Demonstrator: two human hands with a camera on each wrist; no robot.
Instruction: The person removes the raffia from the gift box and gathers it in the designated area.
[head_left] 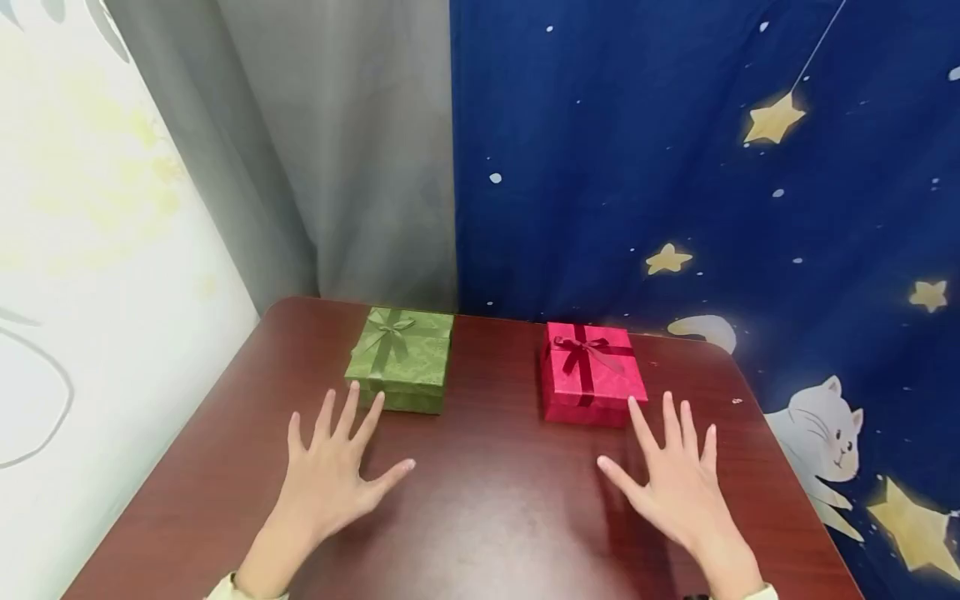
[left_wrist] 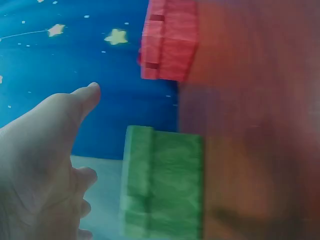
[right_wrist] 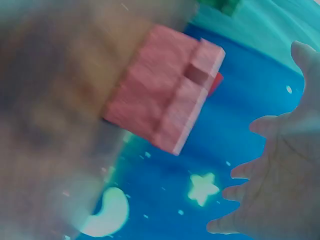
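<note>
Green box (head_left: 402, 360): lidded, bow-tied, untouched.
Red box (head_left: 594, 375): likewise; I judge all handling remains.
Left hand (head_left: 333, 471): spread, grasping nothing.
Right hand (head_left: 677, 479): same.

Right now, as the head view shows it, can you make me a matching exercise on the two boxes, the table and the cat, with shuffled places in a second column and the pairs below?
Things:
1. green box
2. red box
3. table
4. cat

Places in the head view:
A. under both boxes
B. on the table, right of the other box
C. printed on the blue curtain
D. on the table, left of the other box

Pairs: 1-D, 2-B, 3-A, 4-C
</note>
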